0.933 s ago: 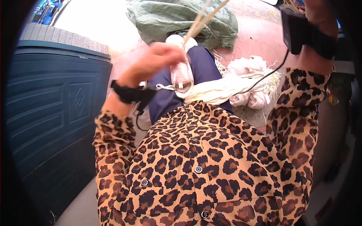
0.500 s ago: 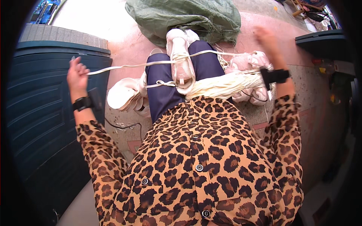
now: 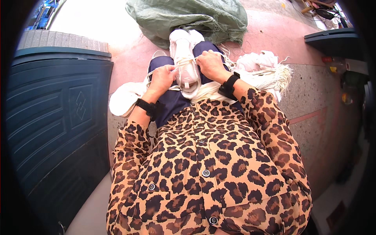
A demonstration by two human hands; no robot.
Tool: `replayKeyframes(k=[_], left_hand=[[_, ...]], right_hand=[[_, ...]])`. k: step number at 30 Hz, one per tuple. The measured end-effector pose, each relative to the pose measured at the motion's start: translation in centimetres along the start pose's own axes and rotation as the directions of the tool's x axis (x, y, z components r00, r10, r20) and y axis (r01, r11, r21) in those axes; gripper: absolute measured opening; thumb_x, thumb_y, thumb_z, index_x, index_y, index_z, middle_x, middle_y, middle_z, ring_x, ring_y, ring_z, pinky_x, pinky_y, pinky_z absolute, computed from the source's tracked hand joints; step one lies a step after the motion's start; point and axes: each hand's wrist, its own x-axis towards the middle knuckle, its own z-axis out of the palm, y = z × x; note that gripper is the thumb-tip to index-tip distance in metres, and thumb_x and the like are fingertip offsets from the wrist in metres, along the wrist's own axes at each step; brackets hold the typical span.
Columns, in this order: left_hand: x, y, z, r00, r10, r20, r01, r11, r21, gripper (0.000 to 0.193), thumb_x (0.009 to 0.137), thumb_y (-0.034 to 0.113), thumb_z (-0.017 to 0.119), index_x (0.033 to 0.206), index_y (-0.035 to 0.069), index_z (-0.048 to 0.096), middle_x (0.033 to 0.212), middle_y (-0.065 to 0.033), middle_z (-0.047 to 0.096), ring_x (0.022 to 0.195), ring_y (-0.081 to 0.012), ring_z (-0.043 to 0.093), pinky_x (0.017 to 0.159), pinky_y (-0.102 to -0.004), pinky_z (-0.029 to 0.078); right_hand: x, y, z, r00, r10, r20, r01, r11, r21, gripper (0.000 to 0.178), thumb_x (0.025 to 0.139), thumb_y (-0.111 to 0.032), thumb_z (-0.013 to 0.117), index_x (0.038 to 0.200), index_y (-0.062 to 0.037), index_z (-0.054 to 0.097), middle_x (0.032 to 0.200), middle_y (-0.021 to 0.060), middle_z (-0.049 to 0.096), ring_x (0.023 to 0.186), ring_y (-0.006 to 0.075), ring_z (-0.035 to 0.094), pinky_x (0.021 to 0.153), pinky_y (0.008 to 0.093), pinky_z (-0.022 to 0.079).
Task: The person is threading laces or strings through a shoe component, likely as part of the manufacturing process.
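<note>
**Both hands have swung in from wide apart to the shoe point(image 3: 184, 74)**

The left hand point(image 3: 162, 79) is at the shoe's left edge and the right hand point(image 3: 213, 65) at its right, about equally near. Each grip looks pinched together on the white lace point(image 3: 187, 62), which crosses the shoe's long axis. That axis points away from the body; the shoe rests between the dark-trousered knees. It is pale pink and white, with a small light tab at its near end.
</note>
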Motion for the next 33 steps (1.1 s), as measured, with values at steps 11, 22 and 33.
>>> replayKeyframes(k=[11,22,33], left_hand=[[0.3,0.2,0.8,0.922,0.347,-0.173,-0.138,0.711,0.689,0.011,0.071,0.016,0.056,0.067,0.009,0.063,0.071,-0.0059,0.058,0.08,-0.0258,0.05,0.066,-0.0405,0.038],[0.9,0.8,1.5,0.914,0.322,-0.248,-0.073,0.731,0.679,0.016,0.071,0.026,0.06,0.063,0.012,0.063,0.069,-0.0041,0.059,0.077,-0.0216,0.05,0.067,-0.038,0.034],[-1.0,0.8,2.7,0.927,0.261,-0.269,-0.025,0.76,0.65,0.011,0.071,0.017,0.056,0.072,0.007,0.061,0.074,-0.0075,0.059,0.081,-0.0246,0.05,0.066,-0.0386,0.038]], right_hand=[[1.3,-1.5,0.5,0.985,0.105,0.139,-0.115,0.992,0.059,0.015,0.072,-0.017,0.056,0.076,-0.0051,0.064,0.083,0.0109,0.06,0.084,0.0257,0.055,0.071,0.0395,0.043],[-0.3,-2.4,-0.7,0.999,0.05,0.0,-0.049,0.984,-0.17,0.019,0.075,-0.025,0.055,0.074,-0.0084,0.065,0.079,0.0076,0.059,0.084,0.0224,0.053,0.07,0.0399,0.04],[-0.8,-1.2,0.3,0.996,0.034,0.082,-0.029,0.998,-0.061,0.017,0.076,-0.015,0.051,0.085,-0.003,0.059,0.088,0.0128,0.056,0.09,0.0299,0.051,0.073,0.0432,0.04]])
